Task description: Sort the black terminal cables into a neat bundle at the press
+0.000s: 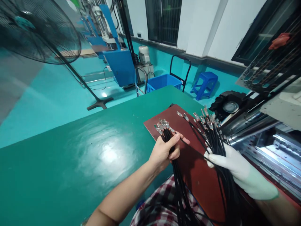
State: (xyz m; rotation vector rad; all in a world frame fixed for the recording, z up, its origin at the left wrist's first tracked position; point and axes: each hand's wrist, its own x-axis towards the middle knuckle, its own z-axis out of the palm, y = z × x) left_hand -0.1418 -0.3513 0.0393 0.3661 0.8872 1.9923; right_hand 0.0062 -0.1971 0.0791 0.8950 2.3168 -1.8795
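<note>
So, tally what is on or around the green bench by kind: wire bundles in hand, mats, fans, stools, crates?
Black wire bundles with metal terminals: 2, one in the left hand at, one in the gloved right hand at
Brown mat: 1
Standing fan: 1
Blue stool: 1
Blue crate: 1
Total: 6

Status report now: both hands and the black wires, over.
Left hand gripping bundle of black terminal-tipped wires. White-gloved right hand gripping second black wire bundle. Both above brown rectangular mat.
</note>
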